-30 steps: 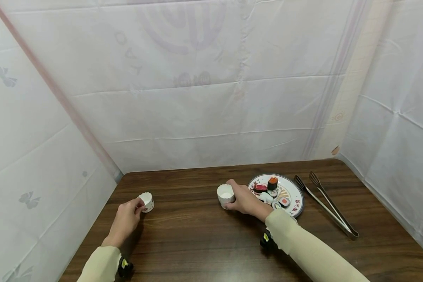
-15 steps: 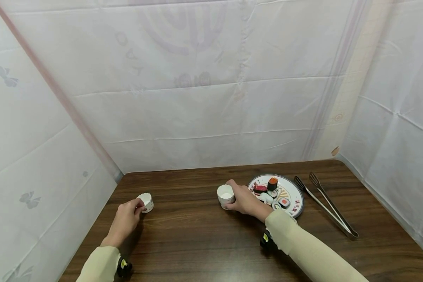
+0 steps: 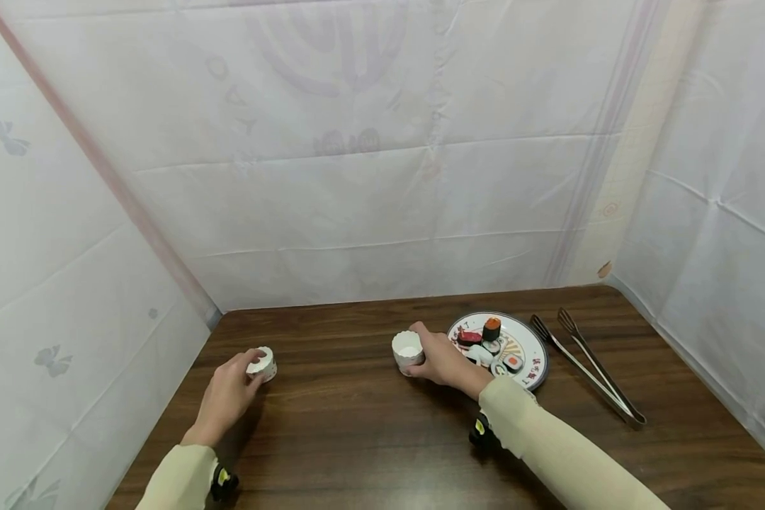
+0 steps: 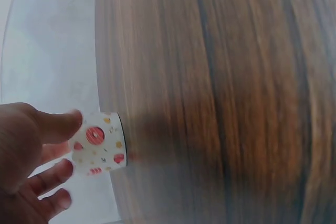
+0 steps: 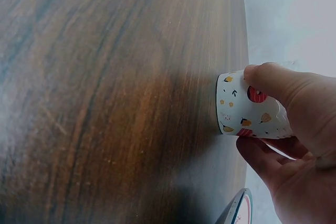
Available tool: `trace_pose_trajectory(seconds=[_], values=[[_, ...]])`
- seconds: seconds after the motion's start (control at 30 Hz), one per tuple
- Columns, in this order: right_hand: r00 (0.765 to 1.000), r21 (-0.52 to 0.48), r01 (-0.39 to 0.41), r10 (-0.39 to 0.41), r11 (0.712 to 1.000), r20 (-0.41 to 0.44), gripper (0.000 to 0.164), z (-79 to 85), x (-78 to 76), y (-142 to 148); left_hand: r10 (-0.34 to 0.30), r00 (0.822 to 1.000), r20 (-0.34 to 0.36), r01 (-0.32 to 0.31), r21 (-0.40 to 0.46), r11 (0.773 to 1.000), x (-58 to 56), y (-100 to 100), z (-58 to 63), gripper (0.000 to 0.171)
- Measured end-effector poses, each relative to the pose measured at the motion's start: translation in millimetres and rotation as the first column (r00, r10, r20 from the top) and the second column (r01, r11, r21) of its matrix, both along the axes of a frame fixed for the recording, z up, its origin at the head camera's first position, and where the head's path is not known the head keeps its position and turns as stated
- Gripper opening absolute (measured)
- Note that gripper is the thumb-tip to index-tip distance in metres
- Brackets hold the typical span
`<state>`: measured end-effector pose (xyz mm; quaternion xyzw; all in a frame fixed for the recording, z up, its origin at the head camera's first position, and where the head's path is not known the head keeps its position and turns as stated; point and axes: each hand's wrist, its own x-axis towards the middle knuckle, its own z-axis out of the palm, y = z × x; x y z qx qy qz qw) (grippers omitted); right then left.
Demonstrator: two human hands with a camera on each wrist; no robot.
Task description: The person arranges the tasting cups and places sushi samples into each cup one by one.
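Note:
On the left of the table stands a small white paper baking cup (image 3: 264, 367) with a scalloped rim. My left hand (image 3: 228, 393) is at its near side, fingers over the rim and thumb spread from them. In the left wrist view the cup (image 4: 102, 145) shows red and yellow printed motifs, with the thumb and loosely bent fingers about its top. My right hand (image 3: 449, 363) holds a second paper baking cup (image 3: 408, 358) near mid-table. Thumb and fingers grip opposite sides of this cup (image 5: 252, 108) in the right wrist view, its base at the table.
Right of the second cup, a round plate (image 3: 535, 354) carries several sushi pieces, partly behind the right forearm. Metal tongs (image 3: 602, 375) lie spread beside it. White cloth (image 3: 357, 212) hangs behind and along both sides of the wooden table (image 3: 344, 439).
The left fingers have spread from a pinch on the rim to a wider pose over the left cup. The right hand and its cup stay in place.

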<state>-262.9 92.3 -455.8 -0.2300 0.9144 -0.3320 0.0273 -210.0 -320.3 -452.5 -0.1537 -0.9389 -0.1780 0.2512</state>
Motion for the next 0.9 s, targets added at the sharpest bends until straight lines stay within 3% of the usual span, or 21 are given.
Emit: trace_pose_trajectory(seconds=[0.13, 0.23, 0.57, 0.9], values=[[1.0, -0.005, 0.014, -0.014, 1.0, -0.001, 0.07, 0.7, 1.1, 0, -0.032, 0.994, -0.107, 0.035, 0.018, 0.999, -1.9, 12, 4.6, 0.042], [1.0, -0.007, 0.023, -0.023, 1.0, -0.001, 0.069, 0.0, 2.3, 0, -0.046, 0.988, -0.149, 0.049, 0.018, 0.999, -3.2, 25, 10.2, 0.038], [0.998, 0.006, 0.056, -0.056, 0.998, 0.007, 0.071, 1.6, 7.3, 0, -0.175, 0.963, -0.207, 0.177, -0.008, 0.984, -6.3, 71, 24.4, 0.035], [0.999, -0.003, 0.047, -0.047, 0.999, 0.006, 0.064, -1.0, 8.3, 2, -0.252, 0.953, -0.171, 0.252, -0.022, 0.968, -5.4, 115, 27.8, 0.03]])
